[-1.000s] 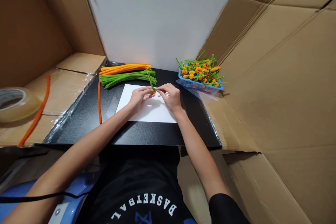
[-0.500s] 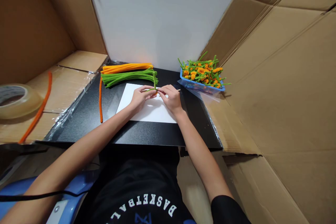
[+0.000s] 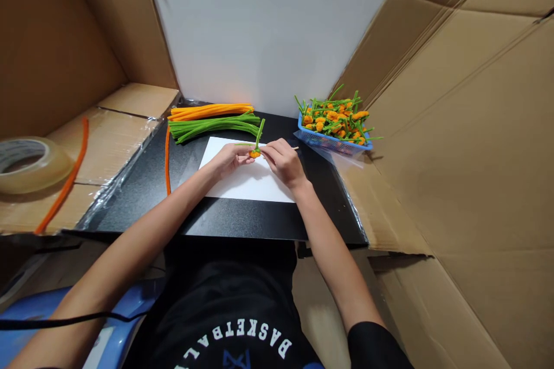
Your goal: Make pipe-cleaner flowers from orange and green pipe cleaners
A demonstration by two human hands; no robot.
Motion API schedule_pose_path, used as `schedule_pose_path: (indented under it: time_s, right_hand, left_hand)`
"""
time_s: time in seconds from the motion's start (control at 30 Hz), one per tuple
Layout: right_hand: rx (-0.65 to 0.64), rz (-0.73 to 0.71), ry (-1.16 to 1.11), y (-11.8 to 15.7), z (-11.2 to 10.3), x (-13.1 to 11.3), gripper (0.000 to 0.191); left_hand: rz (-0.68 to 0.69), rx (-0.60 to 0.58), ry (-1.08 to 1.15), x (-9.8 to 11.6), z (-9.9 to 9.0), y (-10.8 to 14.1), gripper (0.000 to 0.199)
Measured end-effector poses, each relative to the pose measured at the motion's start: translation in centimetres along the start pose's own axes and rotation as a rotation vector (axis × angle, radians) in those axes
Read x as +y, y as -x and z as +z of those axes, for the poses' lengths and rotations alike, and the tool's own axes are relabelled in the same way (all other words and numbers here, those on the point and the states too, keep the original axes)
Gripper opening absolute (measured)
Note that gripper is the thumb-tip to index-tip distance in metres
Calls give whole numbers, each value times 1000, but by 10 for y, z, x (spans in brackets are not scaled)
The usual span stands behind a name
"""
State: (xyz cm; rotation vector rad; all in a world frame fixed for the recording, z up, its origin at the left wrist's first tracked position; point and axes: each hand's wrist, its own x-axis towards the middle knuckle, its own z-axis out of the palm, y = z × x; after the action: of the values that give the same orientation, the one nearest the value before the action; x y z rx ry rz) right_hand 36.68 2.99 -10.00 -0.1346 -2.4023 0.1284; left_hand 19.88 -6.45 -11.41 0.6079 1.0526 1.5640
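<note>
Over a white sheet [image 3: 251, 184], a small orange flower-like piece [image 3: 255, 154] with green pipe-cleaner stems is held between both hands. My left hand [image 3: 234, 160] pinches its left side, thumb and fingers closed on it. On the other side, my right hand [image 3: 283, 160] has its fingertips pressed together at the green part just above the orange head. One green stem [image 3: 260, 131] points up and another thin green strand reaches left over my left fingers. A thin pale stick end [image 3: 295, 149] pokes out beyond my right hand.
Behind the sheet lie bundles of orange pipe cleaners [image 3: 208, 110] and green pipe cleaners [image 3: 212, 127]. A blue basket [image 3: 333, 141] of orange-and-green pieces sits back right. Single orange strips [image 3: 167, 164] and a tape roll [image 3: 32, 164] are at left.
The orange head has turned into clear view and its upright stem now tilts right. My left hand has shifted slightly left and down; my right hand stays near the same spot.
</note>
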Motion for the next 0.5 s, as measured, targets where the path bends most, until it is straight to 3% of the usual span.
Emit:
schedule_pose_path:
  time_s: [0.13, 0.27, 0.5]
  right_hand:
    - [2, -57, 59, 0, -2, -2, 30]
    - [24, -121, 144, 0, 0, -3, 28]
    - [-4, -50, 112, -1, 1, -5, 26]
  left_hand:
    - [-34, -17, 16, 2, -1, 1, 8]
    - [19, -37, 14, 0, 2, 2, 15]
    - [100, -1, 9, -2, 4, 2, 21]
